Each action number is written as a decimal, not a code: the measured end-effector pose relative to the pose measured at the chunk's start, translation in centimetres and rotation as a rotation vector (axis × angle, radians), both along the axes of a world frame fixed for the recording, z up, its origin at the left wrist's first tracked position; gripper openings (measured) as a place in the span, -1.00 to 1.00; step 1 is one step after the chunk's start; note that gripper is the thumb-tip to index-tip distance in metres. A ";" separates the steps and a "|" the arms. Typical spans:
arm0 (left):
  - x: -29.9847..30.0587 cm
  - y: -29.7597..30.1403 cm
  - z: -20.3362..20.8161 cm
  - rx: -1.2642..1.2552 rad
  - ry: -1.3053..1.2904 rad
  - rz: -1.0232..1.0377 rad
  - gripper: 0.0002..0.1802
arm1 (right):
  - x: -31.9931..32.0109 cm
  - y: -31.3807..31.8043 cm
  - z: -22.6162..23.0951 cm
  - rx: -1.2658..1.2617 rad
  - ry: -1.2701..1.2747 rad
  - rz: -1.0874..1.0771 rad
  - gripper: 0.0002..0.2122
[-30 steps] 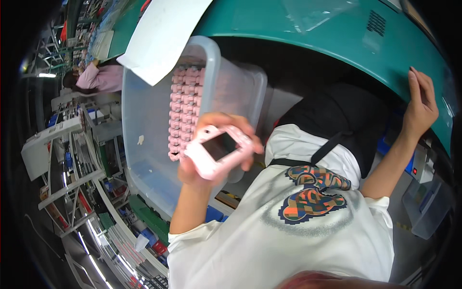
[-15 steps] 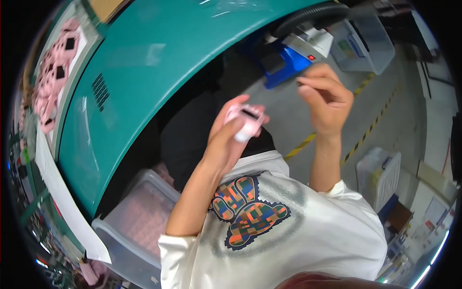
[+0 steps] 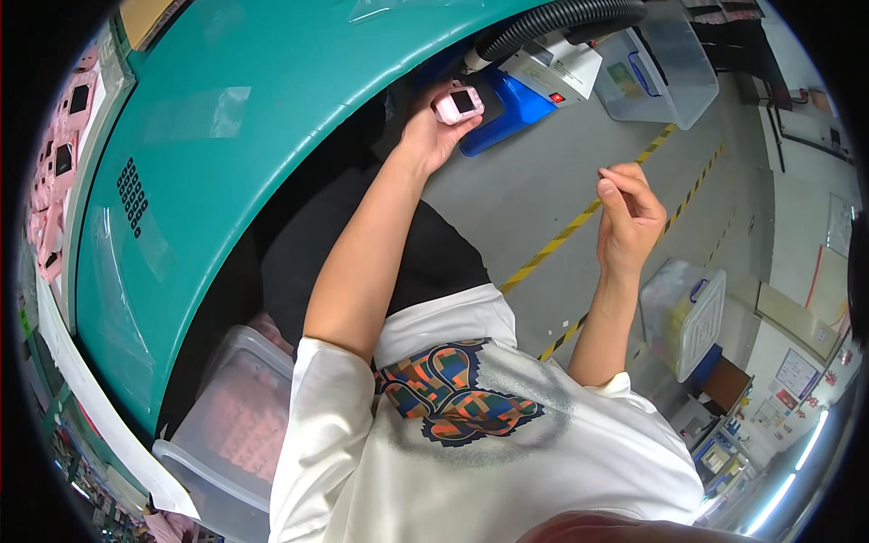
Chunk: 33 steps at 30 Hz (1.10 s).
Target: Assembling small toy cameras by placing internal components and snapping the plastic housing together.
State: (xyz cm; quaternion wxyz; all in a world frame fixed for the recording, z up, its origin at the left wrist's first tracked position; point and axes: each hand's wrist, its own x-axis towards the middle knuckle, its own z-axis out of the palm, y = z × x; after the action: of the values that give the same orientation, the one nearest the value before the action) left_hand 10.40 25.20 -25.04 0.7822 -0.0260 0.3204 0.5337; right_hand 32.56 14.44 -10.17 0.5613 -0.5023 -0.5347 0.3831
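My left hand [image 3: 425, 138] is stretched forward beyond the curved table edge, closed around a small pink device [image 3: 450, 112] with a square black screen, shaped like a toy camera. The screen faces up toward me. Off to the right, above the floor, my right hand [image 3: 628, 222] is raised with thumb and fingers pinched together. A tiny dark thing shows at those fingertips, too small to name. The two hands are well apart. Nearest to the pink device is a blue stand [image 3: 516, 113] under a white machine [image 3: 554, 68].
A green-topped table [image 3: 217, 172] curves across the left, with several pink devices [image 3: 63, 158] on a tray at its far side. A black ribbed hose [image 3: 552, 25] hangs near the machine. Clear bins [image 3: 697, 95] stand right; another [image 3: 235, 416] holds pink parts beside me.
My left hand has carried the pink device forward, away from my body, toward the blue stand. My right hand has dropped slightly toward me, still pinched. The whole view has shifted a little.
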 end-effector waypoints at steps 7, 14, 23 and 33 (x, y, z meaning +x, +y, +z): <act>0.6 1.7 0.0 0.023 0.107 -0.055 -0.60 | -1.3 0.5 -0.3 -0.041 -0.029 0.022 -0.87; 0.5 2.7 0.4 -0.009 0.103 -0.090 -0.60 | -2.2 0.4 -0.4 -0.080 -0.032 0.023 -0.87; 0.4 2.1 1.5 0.040 0.142 -0.076 -0.60 | -2.8 0.4 -0.1 -0.082 -0.036 0.047 -0.87; -5.4 -10.2 8.9 -0.139 0.070 -0.186 -0.63 | -6.9 2.5 1.8 0.086 -0.303 0.283 -0.85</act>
State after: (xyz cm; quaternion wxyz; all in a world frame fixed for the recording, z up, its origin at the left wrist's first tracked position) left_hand 5.01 15.03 -16.12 0.8129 -0.0317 0.3849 0.4360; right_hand 25.63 16.97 -8.38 0.4358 -0.4496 -0.6942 0.3551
